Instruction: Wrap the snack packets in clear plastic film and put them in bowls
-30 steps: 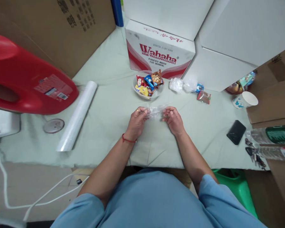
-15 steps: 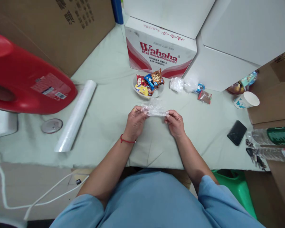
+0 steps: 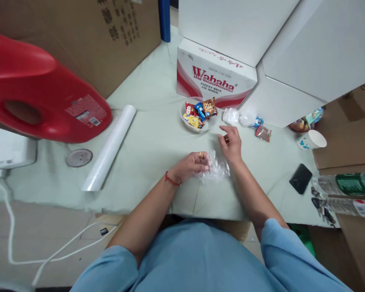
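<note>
My left hand [image 3: 192,165] pinches a clear plastic bag [image 3: 216,167] that lies on the pale green tablecloth [image 3: 146,146] in front of me. My right hand [image 3: 231,142] is off the bag, fingers spread, reaching toward a clear bowl [image 3: 197,115] filled with several small wrapped snacks. A crumpled clear bag [image 3: 235,117] and a few loose snack packets [image 3: 263,132] lie to the right of the bowl.
A roll of clear bags [image 3: 111,146] and a red jug [image 3: 42,97] lie at the left. A Wahaha carton [image 3: 214,77] and white boxes stand behind the bowl. A paper cup [image 3: 312,140], black phone [image 3: 301,178], keys and bottles [image 3: 349,184] sit at the right.
My right hand let go of the clear bag and moved forward toward the bowl. My left hand lowered the bag onto the cloth. The view shifted slightly.
</note>
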`<action>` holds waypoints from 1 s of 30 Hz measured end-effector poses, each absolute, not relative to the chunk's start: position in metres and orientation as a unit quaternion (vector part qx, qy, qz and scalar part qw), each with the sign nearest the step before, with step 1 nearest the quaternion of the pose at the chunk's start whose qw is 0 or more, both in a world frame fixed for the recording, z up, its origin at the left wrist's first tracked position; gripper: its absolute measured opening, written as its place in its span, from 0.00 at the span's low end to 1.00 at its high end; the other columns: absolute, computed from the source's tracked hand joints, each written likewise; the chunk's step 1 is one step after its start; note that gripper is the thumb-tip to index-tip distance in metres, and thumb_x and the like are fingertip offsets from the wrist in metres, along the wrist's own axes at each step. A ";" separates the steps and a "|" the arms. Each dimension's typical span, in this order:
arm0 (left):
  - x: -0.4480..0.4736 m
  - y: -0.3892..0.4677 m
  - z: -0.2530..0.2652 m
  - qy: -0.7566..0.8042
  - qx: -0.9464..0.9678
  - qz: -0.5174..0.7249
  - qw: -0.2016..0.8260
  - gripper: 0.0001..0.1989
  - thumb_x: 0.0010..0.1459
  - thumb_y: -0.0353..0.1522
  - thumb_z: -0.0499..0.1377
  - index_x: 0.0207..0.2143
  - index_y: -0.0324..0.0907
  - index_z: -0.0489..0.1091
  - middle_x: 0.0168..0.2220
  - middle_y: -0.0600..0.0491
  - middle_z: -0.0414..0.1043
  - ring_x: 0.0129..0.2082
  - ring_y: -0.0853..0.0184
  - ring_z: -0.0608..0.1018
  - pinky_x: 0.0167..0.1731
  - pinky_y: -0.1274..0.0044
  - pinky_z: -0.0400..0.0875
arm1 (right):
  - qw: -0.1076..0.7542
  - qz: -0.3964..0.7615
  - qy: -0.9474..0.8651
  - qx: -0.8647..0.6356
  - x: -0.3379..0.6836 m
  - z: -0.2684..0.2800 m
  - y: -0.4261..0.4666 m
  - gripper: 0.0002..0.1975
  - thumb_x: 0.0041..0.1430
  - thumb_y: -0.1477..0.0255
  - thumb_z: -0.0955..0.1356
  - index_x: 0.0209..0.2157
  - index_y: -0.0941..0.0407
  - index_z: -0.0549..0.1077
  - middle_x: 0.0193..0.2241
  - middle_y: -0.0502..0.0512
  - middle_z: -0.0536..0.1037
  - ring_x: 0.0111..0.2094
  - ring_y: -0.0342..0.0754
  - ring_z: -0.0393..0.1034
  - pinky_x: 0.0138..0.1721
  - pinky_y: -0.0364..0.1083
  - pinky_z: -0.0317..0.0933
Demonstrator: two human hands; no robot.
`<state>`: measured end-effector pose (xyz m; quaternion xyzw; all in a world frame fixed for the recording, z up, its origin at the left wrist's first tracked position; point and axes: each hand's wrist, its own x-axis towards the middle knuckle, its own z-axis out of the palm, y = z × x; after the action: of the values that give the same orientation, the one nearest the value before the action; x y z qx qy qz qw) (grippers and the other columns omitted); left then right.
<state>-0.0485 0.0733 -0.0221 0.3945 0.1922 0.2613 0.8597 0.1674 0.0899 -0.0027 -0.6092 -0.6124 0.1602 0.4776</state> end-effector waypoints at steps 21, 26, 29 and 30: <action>-0.050 0.069 -0.020 0.102 0.434 0.224 0.867 0.27 0.44 0.43 0.79 0.31 0.43 0.64 0.25 0.60 0.66 0.22 0.77 0.64 0.20 0.81 0.53 | 0.618 0.556 -0.150 -0.535 0.147 0.029 0.199 0.16 0.63 0.87 0.69 0.30 0.54 0.64 0.22 0.41 0.67 0.19 0.34 0.57 0.21 0.31 0.65; -0.052 0.069 -0.021 0.132 0.431 0.245 0.858 0.31 0.40 0.46 0.80 0.27 0.42 0.61 0.24 0.62 0.62 0.21 0.77 0.60 0.21 0.81 0.51 | 0.697 0.497 -0.189 -0.480 0.180 0.042 0.164 0.14 0.60 0.81 0.74 0.30 0.54 0.67 0.25 0.43 0.72 0.22 0.36 0.64 0.26 0.35 0.70; -0.051 0.068 -0.022 0.142 0.420 0.248 0.861 0.32 0.42 0.51 0.78 0.26 0.42 0.62 0.22 0.62 0.59 0.20 0.78 0.59 0.20 0.81 0.50 | 0.746 0.371 -0.280 -0.477 0.213 0.043 0.118 0.12 0.56 0.72 0.78 0.31 0.54 0.71 0.30 0.45 0.76 0.27 0.37 0.69 0.35 0.40 0.72; -0.050 0.068 -0.021 0.147 0.412 0.254 0.863 0.32 0.42 0.52 0.78 0.26 0.42 0.63 0.22 0.62 0.60 0.20 0.78 0.60 0.20 0.81 0.51 | 0.744 0.320 -0.312 -0.496 0.225 0.041 0.100 0.13 0.55 0.69 0.79 0.32 0.54 0.72 0.31 0.46 0.77 0.30 0.38 0.71 0.38 0.42 0.73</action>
<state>-0.0503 0.0681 -0.0213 0.4125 0.1467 0.2537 0.8625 0.2248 0.0999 0.0415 -0.4960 -0.3124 0.3200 0.7443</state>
